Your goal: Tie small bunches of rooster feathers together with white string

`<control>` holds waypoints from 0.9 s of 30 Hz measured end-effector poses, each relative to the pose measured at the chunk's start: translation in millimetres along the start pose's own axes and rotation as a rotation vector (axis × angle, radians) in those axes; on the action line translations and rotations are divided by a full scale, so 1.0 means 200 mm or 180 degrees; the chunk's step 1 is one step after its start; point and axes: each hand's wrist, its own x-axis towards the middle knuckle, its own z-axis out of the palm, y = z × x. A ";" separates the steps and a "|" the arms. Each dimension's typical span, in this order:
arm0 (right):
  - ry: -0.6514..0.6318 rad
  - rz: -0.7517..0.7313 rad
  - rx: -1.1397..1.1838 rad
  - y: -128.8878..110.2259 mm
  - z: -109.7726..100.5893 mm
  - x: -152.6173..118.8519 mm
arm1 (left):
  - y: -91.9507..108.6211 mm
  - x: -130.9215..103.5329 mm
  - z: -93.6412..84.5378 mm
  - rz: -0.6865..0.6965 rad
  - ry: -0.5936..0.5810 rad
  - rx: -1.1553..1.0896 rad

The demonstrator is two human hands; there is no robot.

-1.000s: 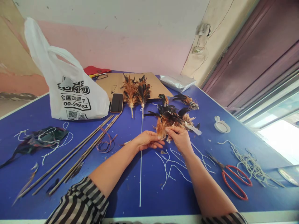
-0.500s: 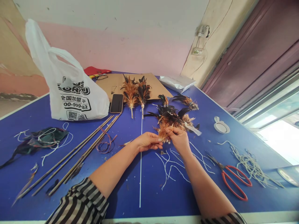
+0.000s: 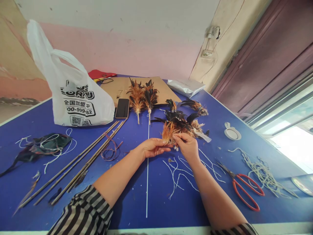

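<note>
A small bunch of orange-brown feathers [image 3: 167, 133] is held upright in my left hand [image 3: 154, 148], its lower ends between thumb and fingers. Against the right side of that bunch, my right hand [image 3: 187, 143] pinches with thumb and forefinger; what sits in the pinch is too small to make out. Just behind both hands lies a pile of black and brown feathers [image 3: 178, 117], partly covered by the bunch. Several cut white strings [image 3: 179, 176] lie on the blue table [image 3: 127, 199] below my right wrist.
Red-handled scissors [image 3: 246, 191] and a heap of string [image 3: 262, 176] lie right, near a white tape roll [image 3: 232, 133]. Thin sticks [image 3: 80, 160], a phone [image 3: 122, 108] and a white plastic bag [image 3: 75, 98] are left. Two feather bundles [image 3: 137, 98] rest on cardboard [image 3: 161, 88].
The feather bunch has shifted slightly left and now stands more upright and fanned out in my left hand. My right hand has stayed close beside it.
</note>
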 end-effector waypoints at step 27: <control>-0.0768 -0.1763 -0.2994 0.04 -0.04 0.00 | 0.04 -0.01 0.03 0.0607 0.1059 0.0923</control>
